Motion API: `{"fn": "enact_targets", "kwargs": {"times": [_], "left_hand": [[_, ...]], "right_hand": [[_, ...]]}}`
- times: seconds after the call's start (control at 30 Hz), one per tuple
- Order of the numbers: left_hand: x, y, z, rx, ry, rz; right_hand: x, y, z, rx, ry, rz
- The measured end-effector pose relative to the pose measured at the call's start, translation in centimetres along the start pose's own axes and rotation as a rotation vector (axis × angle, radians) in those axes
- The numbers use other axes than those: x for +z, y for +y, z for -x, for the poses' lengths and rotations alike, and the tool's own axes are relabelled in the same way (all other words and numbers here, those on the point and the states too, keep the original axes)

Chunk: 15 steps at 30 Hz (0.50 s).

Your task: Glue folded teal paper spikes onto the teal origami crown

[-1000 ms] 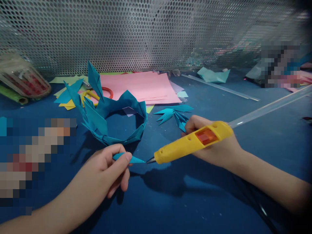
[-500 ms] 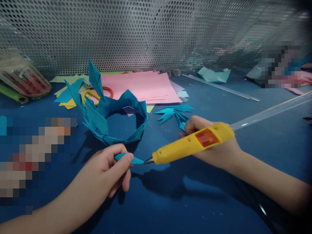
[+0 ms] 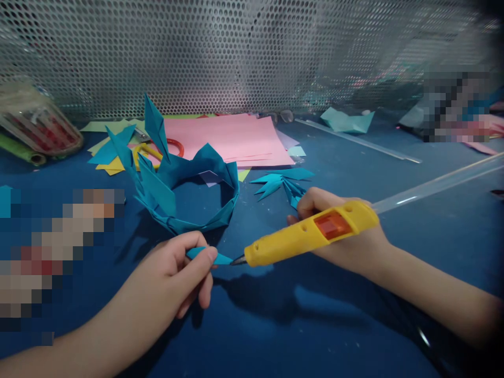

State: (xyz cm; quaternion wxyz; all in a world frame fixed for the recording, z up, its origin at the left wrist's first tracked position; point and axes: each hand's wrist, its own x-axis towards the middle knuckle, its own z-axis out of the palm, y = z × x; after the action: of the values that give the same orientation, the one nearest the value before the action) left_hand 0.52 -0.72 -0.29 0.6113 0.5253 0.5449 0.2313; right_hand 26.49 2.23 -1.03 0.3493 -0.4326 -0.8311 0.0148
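Between thumb and fingers my left hand (image 3: 177,273) pinches a small folded blue paper piece (image 3: 223,259), its pointed end facing right. My right hand (image 3: 346,252) grips a yellow glue gun (image 3: 283,242) with an orange window and a clear glue stick (image 3: 437,186) in its back end. The gun's metal nozzle meets the paper's tip. Just beyond my left hand stands a ring of folded blue paper (image 3: 192,224), with several upright points on its left side. More folded blue pieces (image 3: 273,182) lie beyond the gun, partly hidden by my right fingers.
Pink paper sheets (image 3: 228,139) and scissors with red and yellow handles (image 3: 147,153) lie behind the ring. Another glue stick (image 3: 358,140) and a pale green folded paper (image 3: 348,121) are at the back right. A jar (image 3: 43,121) stands left; a perforated metal panel (image 3: 244,58) closes the back.
The glue gun's nozzle has shifted slightly left along the paper's tip. My left hand keeps its pinch almost in place.
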Motion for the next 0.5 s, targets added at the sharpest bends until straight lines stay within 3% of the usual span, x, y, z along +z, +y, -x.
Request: {"fn": "enact_targets", "kwargs": {"times": [0.5], "left_hand": [[0.0,0.25,0.18,-0.026,0.003,-0.058]], "right_hand": [[0.02,0.11,-0.05,0.006,-0.011,-0.031]]}}
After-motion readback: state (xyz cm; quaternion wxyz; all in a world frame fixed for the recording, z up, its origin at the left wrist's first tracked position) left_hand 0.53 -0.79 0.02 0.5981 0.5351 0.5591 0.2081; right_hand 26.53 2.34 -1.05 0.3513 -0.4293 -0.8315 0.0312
